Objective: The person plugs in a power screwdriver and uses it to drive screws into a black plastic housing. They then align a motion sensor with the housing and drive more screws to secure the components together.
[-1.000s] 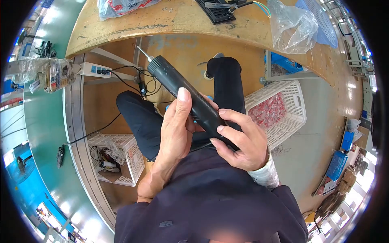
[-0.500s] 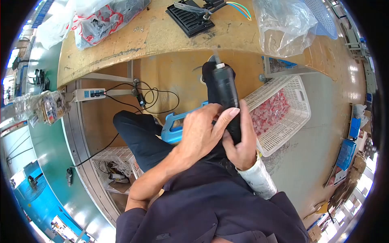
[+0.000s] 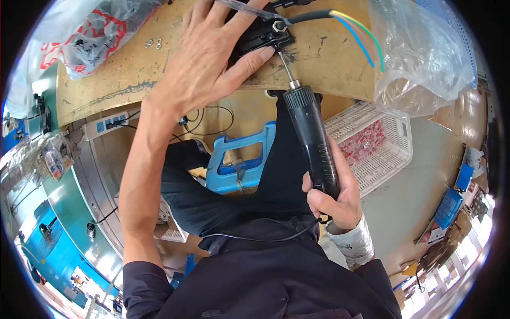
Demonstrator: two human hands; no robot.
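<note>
My right hand (image 3: 342, 199) is wrapped round the black electric screwdriver (image 3: 313, 135), whose cord runs back across my lap. The screwdriver's thin bit (image 3: 286, 66) points up at the near edge of a black finned housing (image 3: 257, 38) on the bench; whether it sits in a screw is too small to tell. Over that housing lies my left hand (image 3: 204, 61), fingers spread and stretched out, thumb along the near edge beside the bit. From the housing a black cable (image 3: 308, 17) with blue and yellow-green wires leads right. The left fingers' far ends are cut off by the frame.
Two clear plastic bags lie on the bench (image 3: 340, 69), one with red print (image 3: 98, 42) at left, one (image 3: 419, 58) at right. Small metal nuts (image 3: 154, 43) sit near the left bag. Below are a blue stool (image 3: 228, 178), a white crate (image 3: 388, 154) and a power strip (image 3: 106, 125).
My left hand has left the screwdriver and moved up onto the housing. My right hand has shifted its grip lower on the screwdriver, and the bit now reaches the housing's edge.
</note>
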